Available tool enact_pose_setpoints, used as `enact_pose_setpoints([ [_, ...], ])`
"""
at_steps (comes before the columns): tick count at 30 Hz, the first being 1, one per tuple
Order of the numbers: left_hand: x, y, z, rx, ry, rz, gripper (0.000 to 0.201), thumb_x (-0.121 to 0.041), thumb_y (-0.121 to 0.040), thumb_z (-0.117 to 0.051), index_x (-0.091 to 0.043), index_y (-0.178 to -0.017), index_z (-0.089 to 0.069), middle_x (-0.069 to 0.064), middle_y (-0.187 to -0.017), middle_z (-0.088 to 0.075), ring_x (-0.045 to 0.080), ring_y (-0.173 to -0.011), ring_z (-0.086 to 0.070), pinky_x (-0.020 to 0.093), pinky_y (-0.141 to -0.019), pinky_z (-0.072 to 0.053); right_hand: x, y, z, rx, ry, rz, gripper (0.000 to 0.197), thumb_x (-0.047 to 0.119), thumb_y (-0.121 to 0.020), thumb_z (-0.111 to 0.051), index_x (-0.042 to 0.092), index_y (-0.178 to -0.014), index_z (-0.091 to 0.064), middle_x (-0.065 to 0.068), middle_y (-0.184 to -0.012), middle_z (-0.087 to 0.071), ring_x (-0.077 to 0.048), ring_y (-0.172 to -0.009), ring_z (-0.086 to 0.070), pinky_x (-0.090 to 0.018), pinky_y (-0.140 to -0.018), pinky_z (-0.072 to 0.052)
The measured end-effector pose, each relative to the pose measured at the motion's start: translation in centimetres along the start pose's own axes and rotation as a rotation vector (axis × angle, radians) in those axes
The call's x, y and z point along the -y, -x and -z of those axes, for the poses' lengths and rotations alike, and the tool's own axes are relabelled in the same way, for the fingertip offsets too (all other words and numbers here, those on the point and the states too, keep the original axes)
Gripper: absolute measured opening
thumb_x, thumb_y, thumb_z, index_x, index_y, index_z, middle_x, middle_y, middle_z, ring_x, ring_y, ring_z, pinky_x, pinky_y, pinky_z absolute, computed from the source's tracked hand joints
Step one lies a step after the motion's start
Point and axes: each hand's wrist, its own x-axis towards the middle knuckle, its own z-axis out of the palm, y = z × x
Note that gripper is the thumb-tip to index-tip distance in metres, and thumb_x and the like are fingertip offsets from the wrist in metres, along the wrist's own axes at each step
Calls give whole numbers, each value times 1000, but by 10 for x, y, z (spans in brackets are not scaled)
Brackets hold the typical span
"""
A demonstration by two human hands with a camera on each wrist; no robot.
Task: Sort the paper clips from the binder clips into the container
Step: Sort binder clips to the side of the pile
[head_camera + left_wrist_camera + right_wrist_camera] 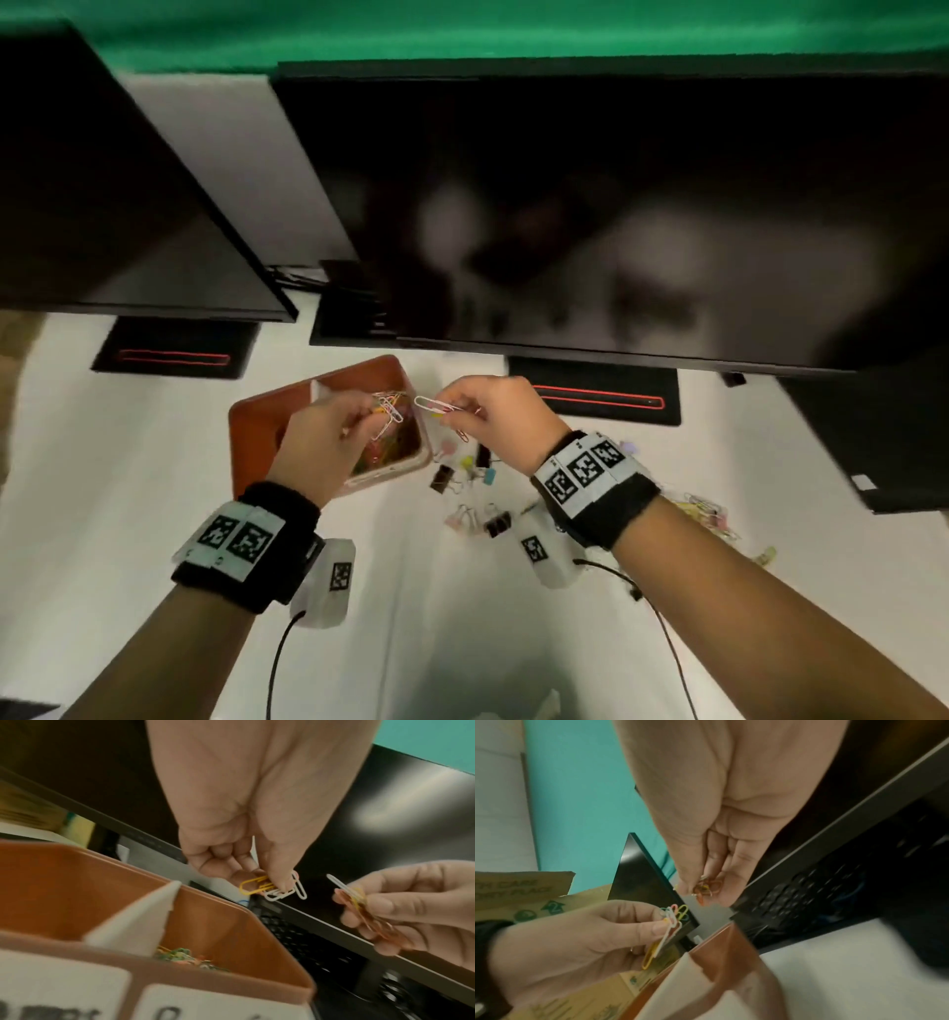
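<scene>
Spreading across the back, 2 dark monitors (616,205) stand on a white worktop (128,462) before a green wall. Nearer sits the brown container (251,431), parted by a white divider (138,919) into 2 compartments — coloured paper clips (390,447) fill the right one; the left one's contents are hidden. Above it the left hand (318,442) pinches a few yellow and white clips, and the right hand (493,416) pinches a white clip with others, blurred. Binder clips (472,493) — black, pink, yellow, blue — lie scattered on the worktop just right of the container.
</scene>
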Motion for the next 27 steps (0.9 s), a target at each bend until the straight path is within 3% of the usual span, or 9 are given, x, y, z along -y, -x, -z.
enact_pose_setpoints([
  [3,27,-5,11,23,-11,135,8,-22,-84,-64,-15,-80,-66,-3,-73,-64,17,-74,-58,29,-71,-45,24,-37,-39,47,-76,-50,27,14,-87,-61,13,-114,-63,-6,-104,-69,-7,-82,-60,-10,-81,-45],
  [5,41,-6,9,67,21,168,12,-22,-85,-63,-14,-92,-70,0,-87,-70,14,-82,-62,33,-84,-50,30,-50,-57,74,-79,-111,34,13,-89,-58,14,-123,-57,-8,-114,-66,-15,-100,-62,-26,-96,-47],
  [7,45,-4,9,86,70,168,23,-20,-86,-61,-13,-108,-66,3,-106,-69,13,-96,-61,31,-94,-47,28,-54,-64,61,-52,-158,36,16,-92,-54,17,-127,-53,-8,-122,-63,-19,-110,-60,-32,-100,-46],
  [10,44,2,9,99,193,142,31,-18,-87,-60,-14,-118,-60,1,-116,-64,11,-104,-58,30,-98,-45,17,-40,-58,-12,-105,-176,29,20,-94,-50,24,-123,-53,-1,-119,-63,-16,-104,-63,-38,-91,-54],
  [13,35,10,3,112,232,51,26,-20,-86,-62,-18,-112,-62,-2,-112,-65,8,-103,-59,30,-96,-47,-3,-9,-38,-92,-141,-206,22,18,-93,-50,29,-111,-58,3,-107,-66,-15,-93,-66,-39,-82,-57],
  [17,4,20,-20,194,230,-105,21,-21,-88,-59,-20,-108,-63,-10,-103,-63,2,-94,-57,12,-83,-45,-45,48,-2,-196,-39,-327,19,17,-92,-53,30,-103,-61,5,-98,-68,-14,-89,-65,-37,-82,-56],
  [20,-22,23,-52,271,209,-190,22,-21,-87,-59,-20,-110,-61,-5,-104,-61,5,-90,-59,23,-84,-51,-77,91,23,-256,68,-475,17,19,-91,-55,26,-105,-63,5,-106,-65,-13,-89,-61,-28,-82,-53],
  [23,-38,20,-93,308,94,-162,37,-24,-88,-57,-18,-124,-52,0,-127,-45,11,-111,-48,22,-101,-37,-103,126,42,-292,107,-573,18,17,-90,-58,26,-105,-63,2,-112,-63,-13,-92,-59,-26,-83,-49],
  [27,-56,0,-133,280,-30,51,57,-28,-92,-50,-13,-142,-29,4,-152,-14,23,-135,-29,32,-113,-26,-131,154,64,-235,228,-600,25,14,-88,-58,23,-111,-64,-1,-117,-61,-15,-102,-57,-26,-92,-45],
])
